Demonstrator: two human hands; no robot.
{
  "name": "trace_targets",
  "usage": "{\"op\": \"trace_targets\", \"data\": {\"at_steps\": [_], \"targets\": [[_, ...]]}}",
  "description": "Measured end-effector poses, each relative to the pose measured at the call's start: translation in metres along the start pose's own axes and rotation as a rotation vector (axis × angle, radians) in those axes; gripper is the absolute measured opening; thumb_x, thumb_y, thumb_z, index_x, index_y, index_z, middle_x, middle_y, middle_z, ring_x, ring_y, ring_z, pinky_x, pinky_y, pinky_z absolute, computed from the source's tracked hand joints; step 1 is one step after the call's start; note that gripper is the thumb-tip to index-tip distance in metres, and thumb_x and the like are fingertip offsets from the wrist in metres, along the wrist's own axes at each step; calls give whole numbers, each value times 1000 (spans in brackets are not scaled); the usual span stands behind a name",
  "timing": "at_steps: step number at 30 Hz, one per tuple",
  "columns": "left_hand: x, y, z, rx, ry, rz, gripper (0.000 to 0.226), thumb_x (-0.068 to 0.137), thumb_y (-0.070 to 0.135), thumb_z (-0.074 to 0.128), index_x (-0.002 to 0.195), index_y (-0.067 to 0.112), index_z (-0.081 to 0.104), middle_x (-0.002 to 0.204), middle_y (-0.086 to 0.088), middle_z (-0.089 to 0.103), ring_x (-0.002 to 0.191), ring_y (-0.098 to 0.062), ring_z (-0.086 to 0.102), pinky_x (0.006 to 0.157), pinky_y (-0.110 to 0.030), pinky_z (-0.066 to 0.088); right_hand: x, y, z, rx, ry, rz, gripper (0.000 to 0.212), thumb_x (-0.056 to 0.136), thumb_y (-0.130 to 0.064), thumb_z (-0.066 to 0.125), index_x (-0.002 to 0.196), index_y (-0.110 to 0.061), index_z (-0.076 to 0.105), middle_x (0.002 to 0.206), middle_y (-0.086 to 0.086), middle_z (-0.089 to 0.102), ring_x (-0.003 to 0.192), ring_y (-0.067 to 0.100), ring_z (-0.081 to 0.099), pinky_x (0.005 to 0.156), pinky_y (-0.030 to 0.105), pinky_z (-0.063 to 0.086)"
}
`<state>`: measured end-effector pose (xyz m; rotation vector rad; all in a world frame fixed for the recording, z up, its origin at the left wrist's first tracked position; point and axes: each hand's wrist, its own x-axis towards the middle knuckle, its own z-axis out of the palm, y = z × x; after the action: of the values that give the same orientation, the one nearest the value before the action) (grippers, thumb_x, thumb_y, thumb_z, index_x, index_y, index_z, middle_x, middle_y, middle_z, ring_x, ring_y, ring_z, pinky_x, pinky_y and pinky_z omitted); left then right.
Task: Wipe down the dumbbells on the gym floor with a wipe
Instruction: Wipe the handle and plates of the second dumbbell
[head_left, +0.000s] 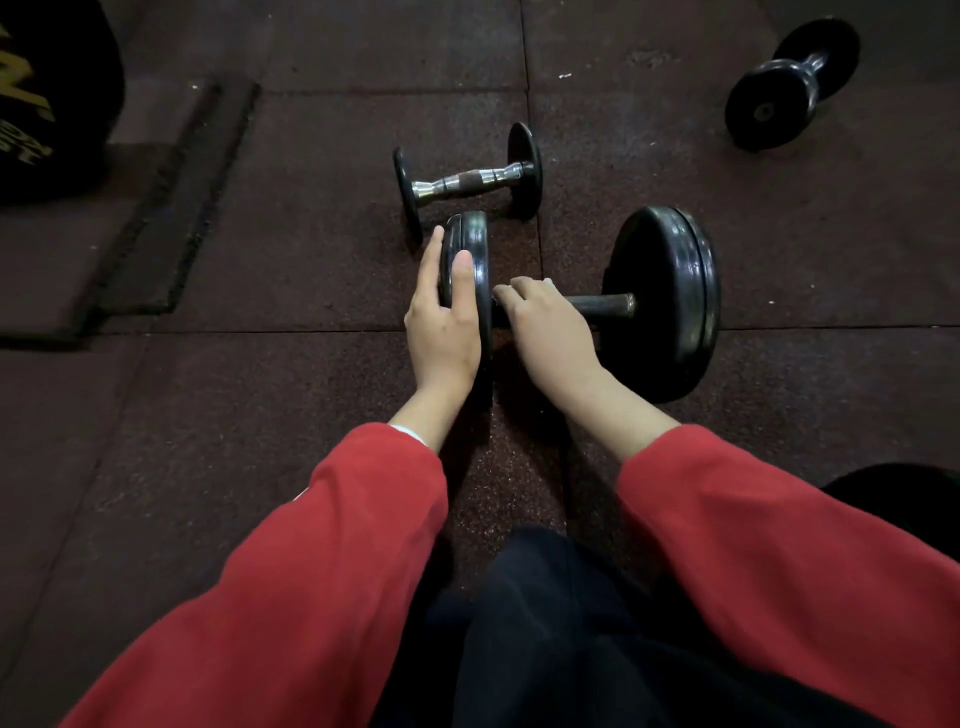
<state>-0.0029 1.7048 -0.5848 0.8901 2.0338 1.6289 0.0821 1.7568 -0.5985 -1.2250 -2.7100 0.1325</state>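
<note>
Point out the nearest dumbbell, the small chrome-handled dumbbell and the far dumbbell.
nearest dumbbell (670, 296): head view, on its right plate.
small chrome-handled dumbbell (470, 182): head view, mid-handle.
far dumbbell (763, 111): head view, on its near plate face.

- Dark rubber floor (291, 249) carries the big dumbbell (660, 304).
- Small dumbbell (467, 182) just behind it.
- Third dumbbell (792, 83) far right-behind.
- Black bag (47, 98) far left-behind.
</note>
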Motion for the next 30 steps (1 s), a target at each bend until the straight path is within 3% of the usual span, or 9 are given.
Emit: {"op": "trace_targets", "data": {"at_steps": [2,5,9,12,15,19,22,30], "targets": [[1,3,0,3,-6,-18,40,98,28,42,137,20,44,143,3,45,132,-7,38,94,0,23,5,0,-3,-1,-34,1,31,98,-10,33,124,-9,50,124,9,53,117,25,47,92,32,39],[2,5,1,-12,-24,-53,41,98,31,42,138,23,43,143,6,45,132,-6,38,88,7,21,5,2,-2,2,-50,-16,31,97,-10,34,122,-7,52,122,11,54,113,28,49,95,34,36],[-5,8,-2,85,8,18,43,97,28,43,139,20,40,143,-1,45,131,-12,39,89,5,19,-4,4,11,-42,54,-66,41,82,-16,34,108,3,59,98,19,60,89,36,59,88,44,47],[-18,10,-3,177,54,109,42,97,27,42,137,16,43,137,-6,49,124,-16,44,83,11,16,-11,7,26,-201,48,-123,42,85,-12,40,124,4,48,107,16,58,97,33,57,94,45,45],[-31,14,-6,253,-29,93,58,90,35,56,142,25,34,138,-5,46,124,-18,45,89,-7,27,-12,8,36,-239,152,-124,41,90,1,25,119,-1,54,99,12,63,87,28,62,86,40,51],[-34,24,-21,470,-288,-3,89,81,25,64,146,39,5,129,-14,53,116,-32,51,94,-36,40,-15,14,36,-316,258,-125,24,83,-17,44,107,-13,48,89,2,63,72,20,61,75,35,52],[-28,31,-28,638,-397,-25,102,77,17,63,145,38,-10,109,-20,62,102,-38,58,88,-38,43,-12,16,32,-370,266,-44,20,83,-19,45,98,-20,58,83,-2,62,65,18,60,69,37,53],[-32,32,-28,668,-367,-16,98,80,18,58,144,38,-14,107,-22,64,98,-41,59,84,-38,44,-3,14,24,-351,228,-47,27,82,-15,38,79,-21,65,62,-3,57,47,16,55,51,28,47]]}}
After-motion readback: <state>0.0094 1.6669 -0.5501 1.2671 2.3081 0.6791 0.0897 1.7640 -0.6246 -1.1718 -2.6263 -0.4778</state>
